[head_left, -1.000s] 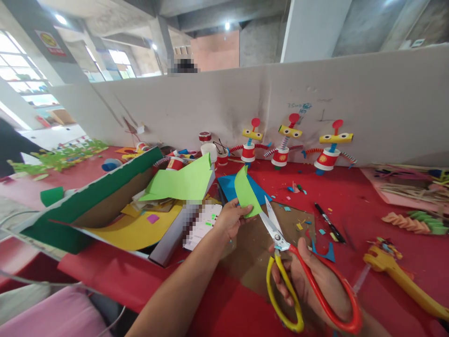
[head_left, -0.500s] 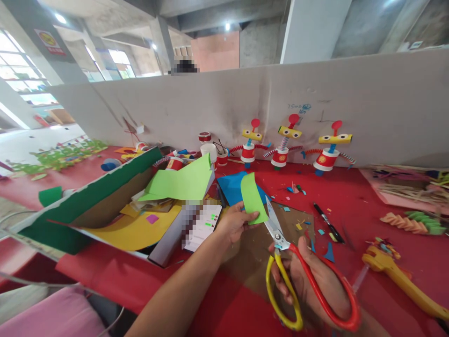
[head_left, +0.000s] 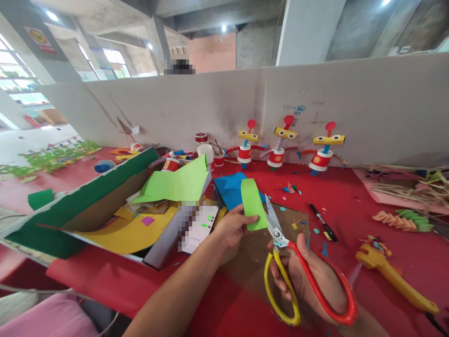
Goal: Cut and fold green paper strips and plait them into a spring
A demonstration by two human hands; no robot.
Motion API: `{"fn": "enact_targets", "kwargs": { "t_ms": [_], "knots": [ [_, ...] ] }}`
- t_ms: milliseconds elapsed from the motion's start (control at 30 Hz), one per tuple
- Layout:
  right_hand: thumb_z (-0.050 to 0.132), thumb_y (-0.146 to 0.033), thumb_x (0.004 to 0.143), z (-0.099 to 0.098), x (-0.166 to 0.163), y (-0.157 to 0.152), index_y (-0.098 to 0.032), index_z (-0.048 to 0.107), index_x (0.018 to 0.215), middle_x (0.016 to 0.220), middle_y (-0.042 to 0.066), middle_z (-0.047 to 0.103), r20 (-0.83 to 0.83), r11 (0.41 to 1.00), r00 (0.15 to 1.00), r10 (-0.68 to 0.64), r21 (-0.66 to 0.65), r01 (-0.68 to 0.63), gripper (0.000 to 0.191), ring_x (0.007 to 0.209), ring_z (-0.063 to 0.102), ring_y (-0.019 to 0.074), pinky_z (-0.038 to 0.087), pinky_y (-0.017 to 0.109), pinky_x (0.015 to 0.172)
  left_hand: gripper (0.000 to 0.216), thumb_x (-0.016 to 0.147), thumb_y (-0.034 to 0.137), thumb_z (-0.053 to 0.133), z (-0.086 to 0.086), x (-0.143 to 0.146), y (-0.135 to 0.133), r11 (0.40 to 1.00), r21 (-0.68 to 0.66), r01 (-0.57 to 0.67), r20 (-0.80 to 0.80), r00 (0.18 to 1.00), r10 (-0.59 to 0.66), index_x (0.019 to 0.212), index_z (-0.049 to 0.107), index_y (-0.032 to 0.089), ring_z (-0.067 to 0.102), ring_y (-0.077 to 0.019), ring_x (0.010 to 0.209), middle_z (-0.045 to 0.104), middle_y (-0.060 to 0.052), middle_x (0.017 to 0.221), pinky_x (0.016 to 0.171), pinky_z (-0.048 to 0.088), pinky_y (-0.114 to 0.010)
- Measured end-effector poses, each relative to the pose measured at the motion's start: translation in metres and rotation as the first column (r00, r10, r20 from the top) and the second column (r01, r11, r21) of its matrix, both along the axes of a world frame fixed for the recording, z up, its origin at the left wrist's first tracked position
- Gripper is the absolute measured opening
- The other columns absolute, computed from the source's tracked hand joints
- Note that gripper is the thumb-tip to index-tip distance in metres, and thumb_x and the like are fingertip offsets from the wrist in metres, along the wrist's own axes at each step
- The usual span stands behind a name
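Between the thumb and fingers of my left hand point(head_left: 235, 225) is a strip of light green paper point(head_left: 251, 199), held upright. My right hand point(head_left: 315, 276) grips a pair of scissors point(head_left: 277, 234) with one yellow and one red handle. The handles are spread, and the blades point up and away beside the strip's right edge; I cannot tell whether they touch it. Blue paper point(head_left: 229, 187) lies behind the strip. Under my hands is a brown board point(head_left: 257, 267) with small paper scraps on it.
At left a green-sided box point(head_left: 87, 199) holds yellow and green sheets, with a phone point(head_left: 200, 230) alongside. A marker point(head_left: 322, 221) and a yellow glue gun point(head_left: 393, 271) lie at right. Three paper-cup figures point(head_left: 320, 160) stand along the grey partition point(head_left: 210, 107).
The green strip has straightened and turned flatter toward me, its top edge a little lower. The scissors remain spread in my right hand. The whole view has shifted slightly.
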State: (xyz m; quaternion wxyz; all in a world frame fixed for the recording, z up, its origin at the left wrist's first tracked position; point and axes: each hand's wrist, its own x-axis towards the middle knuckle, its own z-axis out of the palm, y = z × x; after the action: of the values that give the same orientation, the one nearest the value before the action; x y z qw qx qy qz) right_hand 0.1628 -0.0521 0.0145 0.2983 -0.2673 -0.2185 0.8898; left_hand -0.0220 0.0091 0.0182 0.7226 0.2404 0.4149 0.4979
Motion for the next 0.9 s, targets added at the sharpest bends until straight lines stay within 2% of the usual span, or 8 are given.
{"fn": "enact_targets", "kwargs": {
  "t_ms": [100, 167, 233, 367, 600, 767, 900],
  "knots": [
    [0.033, -0.062, 0.083, -0.002, -0.001, -0.001, -0.021, 0.041, 0.116, 0.072, 0.005, 0.061, -0.014, 1.000, 1.000, 0.007, 0.004, -0.007, 0.053, 0.055, 0.058, 0.0159, 0.040, 0.024, 0.045, 0.014, 0.071, 0.012, 0.064, 0.003, 0.003, 0.002, 0.991, -0.076, -0.106, 0.081, 0.990, 0.112, 0.085, 0.063, 0.010, 0.065, -0.0167, 0.064, 0.070, -0.010, 0.080, 0.062, 0.053, -0.026],
    [0.033, -0.061, 0.083, -0.003, -0.003, -0.003, -0.021, 0.041, 0.117, 0.072, 0.004, 0.061, -0.021, 1.000, 1.000, 0.016, 0.005, -0.016, 0.053, 0.054, 0.058, 0.0157, 0.039, 0.023, 0.045, 0.012, 0.077, 0.018, 0.059, 0.004, 0.003, 0.005, 0.977, -0.137, -0.165, 0.101, 0.979, 0.180, 0.085, 0.063, 0.009, 0.065, -0.0172, 0.063, 0.069, -0.010, 0.077, 0.064, 0.054, -0.028],
    [0.033, -0.062, 0.083, -0.004, -0.004, -0.005, -0.021, 0.042, 0.116, 0.072, 0.004, 0.061, -0.022, 1.000, 0.999, 0.025, 0.004, -0.025, 0.053, 0.055, 0.058, 0.0156, 0.039, 0.023, 0.045, 0.011, 0.078, 0.017, 0.058, 0.005, 0.002, 0.007, 0.970, -0.138, -0.199, 0.094, 0.972, 0.213, 0.086, 0.062, 0.010, 0.065, -0.0171, 0.064, 0.069, -0.009, 0.076, 0.067, 0.054, -0.029],
    [0.034, -0.066, 0.080, -0.003, -0.007, -0.007, -0.020, 0.046, 0.115, 0.073, 0.006, 0.062, 0.012, 0.999, 0.999, 0.037, 0.007, -0.037, 0.059, 0.054, 0.056, 0.0146, 0.038, 0.022, 0.045, 0.011, 0.078, 0.018, 0.058, 0.003, 0.002, 0.006, 0.974, -0.087, -0.208, 0.071, 0.974, 0.215, 0.087, 0.061, 0.013, 0.065, -0.0173, 0.064, 0.069, -0.008, 0.077, 0.067, 0.054, -0.031],
    [0.036, -0.071, 0.075, 0.001, -0.006, -0.004, -0.019, 0.052, 0.112, 0.077, 0.008, 0.063, 0.043, 0.999, 0.999, 0.033, 0.028, -0.035, 0.066, 0.054, 0.054, 0.0146, 0.038, 0.023, 0.045, 0.006, 0.076, 0.017, 0.061, -0.008, 0.009, 0.003, 0.972, -0.087, -0.218, 0.038, 0.974, 0.222, 0.081, 0.062, 0.013, 0.064, -0.0152, 0.061, 0.069, -0.007, 0.074, 0.064, 0.055, -0.029],
    [0.036, -0.071, 0.075, 0.003, -0.002, -0.002, -0.020, 0.053, 0.111, 0.073, 0.007, 0.061, 0.042, 0.998, 0.998, 0.041, 0.038, -0.043, 0.065, 0.054, 0.053, 0.0142, 0.037, 0.023, 0.045, 0.004, 0.076, 0.014, 0.059, -0.004, 0.001, 0.007, 0.968, -0.093, -0.235, 0.009, 0.971, 0.237, 0.079, 0.062, 0.013, 0.063, -0.0151, 0.059, 0.068, -0.007, 0.071, 0.065, 0.054, -0.030],
    [0.036, -0.069, 0.077, 0.004, -0.002, -0.001, -0.020, 0.053, 0.110, 0.075, 0.007, 0.061, 0.042, 0.998, 0.998, 0.036, 0.048, -0.038, 0.062, 0.054, 0.053, 0.0141, 0.037, 0.023, 0.045, 0.007, 0.075, 0.015, 0.062, -0.004, 0.002, 0.006, 0.983, -0.075, -0.168, 0.008, 0.986, 0.169, 0.081, 0.063, 0.012, 0.063, -0.0159, 0.059, 0.068, -0.007, 0.072, 0.065, 0.054, -0.031]
  ]
}}
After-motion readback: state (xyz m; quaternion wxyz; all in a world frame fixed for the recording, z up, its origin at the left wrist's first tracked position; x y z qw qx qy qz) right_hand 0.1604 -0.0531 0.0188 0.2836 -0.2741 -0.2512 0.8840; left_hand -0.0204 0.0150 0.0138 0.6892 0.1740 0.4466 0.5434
